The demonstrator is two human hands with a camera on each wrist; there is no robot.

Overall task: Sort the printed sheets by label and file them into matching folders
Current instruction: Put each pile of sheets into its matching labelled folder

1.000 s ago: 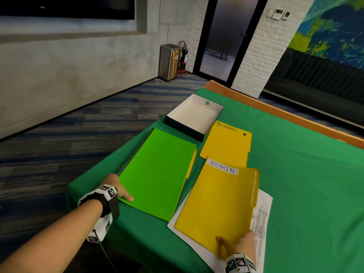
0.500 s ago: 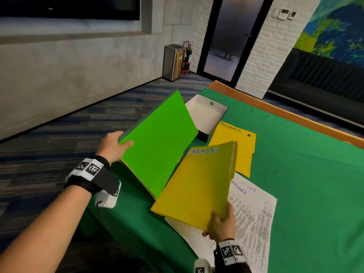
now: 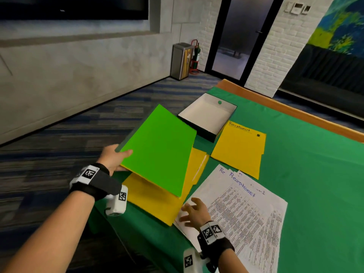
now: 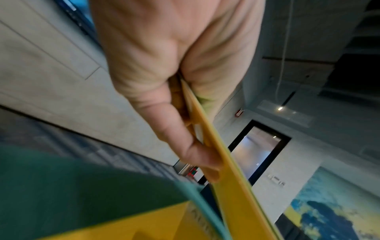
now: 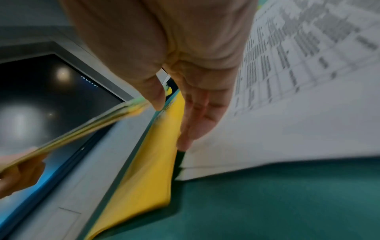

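Observation:
My left hand [image 3: 113, 158] grips the left edge of a bright green folder [image 3: 159, 150] and holds it tilted above the table. In the left wrist view my thumb [image 4: 197, 154] and fingers pinch that folder's edge [image 4: 232, 175], which looks yellow underneath. A yellow folder [image 3: 155, 201] lies flat beneath it, its label hidden. My right hand [image 3: 192, 211] hovers open, fingers spread, at the near left corner of the printed sheets [image 3: 246, 209] headed "Receptionist". In the right wrist view its straight fingers [image 5: 197, 116] touch the sheets' edge [image 5: 298, 105] beside the yellow folder [image 5: 148, 170].
A second yellow folder [image 3: 239, 148] marked "Receptionist" lies farther back. Behind it stands a shallow white box [image 3: 206, 117] with dark walls. Green cloth [image 3: 307, 174] covers the table, with a wooden rim [image 3: 295, 113] at the far side. The left table edge drops to carpet.
My right hand has let go of the yellow ADMIN folder, which now lies flat under the green one. The left hand still holds the green folder, now lowered and flatter.

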